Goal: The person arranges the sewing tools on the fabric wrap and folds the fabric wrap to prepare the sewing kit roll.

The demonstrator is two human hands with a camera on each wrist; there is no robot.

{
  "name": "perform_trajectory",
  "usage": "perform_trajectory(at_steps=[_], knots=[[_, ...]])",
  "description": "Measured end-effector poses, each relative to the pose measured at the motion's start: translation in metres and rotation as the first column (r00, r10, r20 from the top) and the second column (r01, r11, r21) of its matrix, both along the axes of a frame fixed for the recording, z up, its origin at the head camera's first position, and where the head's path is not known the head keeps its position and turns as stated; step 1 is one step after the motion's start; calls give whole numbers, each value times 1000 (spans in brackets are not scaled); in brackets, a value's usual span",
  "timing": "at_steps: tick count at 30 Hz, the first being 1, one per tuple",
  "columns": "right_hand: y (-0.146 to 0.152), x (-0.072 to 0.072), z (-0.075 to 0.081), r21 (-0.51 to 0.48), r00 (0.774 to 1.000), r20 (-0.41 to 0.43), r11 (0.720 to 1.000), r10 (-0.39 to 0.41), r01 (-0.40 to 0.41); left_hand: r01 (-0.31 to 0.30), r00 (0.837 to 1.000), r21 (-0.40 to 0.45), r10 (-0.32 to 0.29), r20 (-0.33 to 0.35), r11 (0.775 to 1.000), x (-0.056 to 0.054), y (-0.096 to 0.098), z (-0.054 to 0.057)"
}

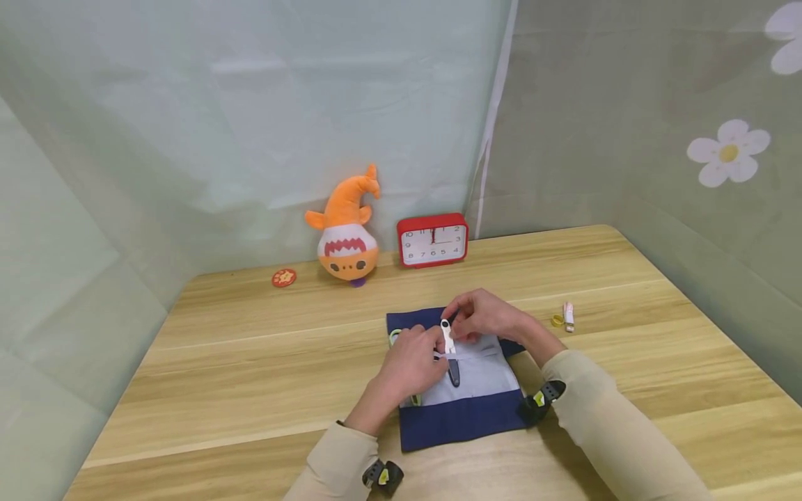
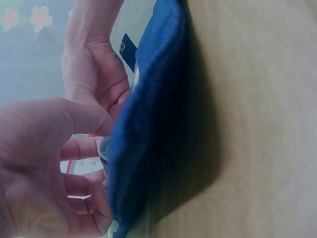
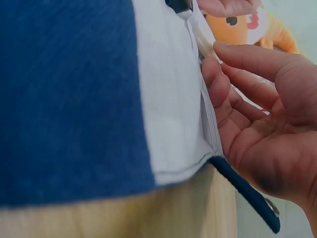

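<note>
An opened navy-and-grey fabric pouch [image 1: 464,422] lies on the table. My right hand [image 1: 487,314] pinches a slim white piece [image 1: 447,338] with a dark oval at its top, standing at the edge of the grey pocket [image 1: 491,376]. Just below it shows a dark handle-like piece [image 1: 454,374]; whether the two are joined, I cannot tell. My left hand [image 1: 411,360] grips the pocket edge, thumb in front, as the left wrist view also suggests. Left of that hand, a green-rimmed loop [image 1: 394,337] pokes out, partly hidden. A snap strap [image 3: 247,196] sticks out from the pouch.
An orange plush shark [image 1: 347,226] and a red clock [image 1: 433,241] stand along the back. A round red piece [image 1: 284,277] lies at the back left. Right of the pouch are a yellow ring [image 1: 557,321] and a small white-and-pink item [image 1: 569,316].
</note>
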State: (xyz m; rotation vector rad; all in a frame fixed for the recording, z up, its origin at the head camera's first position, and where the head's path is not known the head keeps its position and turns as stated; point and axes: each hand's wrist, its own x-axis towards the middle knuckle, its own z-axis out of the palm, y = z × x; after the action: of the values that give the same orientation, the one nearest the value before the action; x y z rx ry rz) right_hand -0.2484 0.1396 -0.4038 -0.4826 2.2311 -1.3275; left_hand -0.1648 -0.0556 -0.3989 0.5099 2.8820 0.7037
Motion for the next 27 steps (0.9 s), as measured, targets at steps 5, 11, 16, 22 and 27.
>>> perform_trajectory(at_steps=[5, 11, 16, 22, 27], knots=[[4, 2, 0, 26, 999, 1, 999, 43, -43, 14, 1000, -5, -14, -25, 1000, 0, 0, -1], [5, 4, 0, 41, 996, -6, 996, 86, -85, 15, 999, -14, -15, -29, 1000, 1, 0, -1], [5, 5, 1, 57, 993, -19, 992, 115, -114, 19, 999, -10, -20, -37, 1000, 1, 0, 0], [5, 5, 4, 59, 993, -18, 992, 113, -112, 17, 999, -6, -17, -28, 1000, 0, -1, 1], [20, 4, 14, 33, 996, -80, 999, -30, 32, 15, 999, -4, -15, -40, 1000, 0, -1, 0]])
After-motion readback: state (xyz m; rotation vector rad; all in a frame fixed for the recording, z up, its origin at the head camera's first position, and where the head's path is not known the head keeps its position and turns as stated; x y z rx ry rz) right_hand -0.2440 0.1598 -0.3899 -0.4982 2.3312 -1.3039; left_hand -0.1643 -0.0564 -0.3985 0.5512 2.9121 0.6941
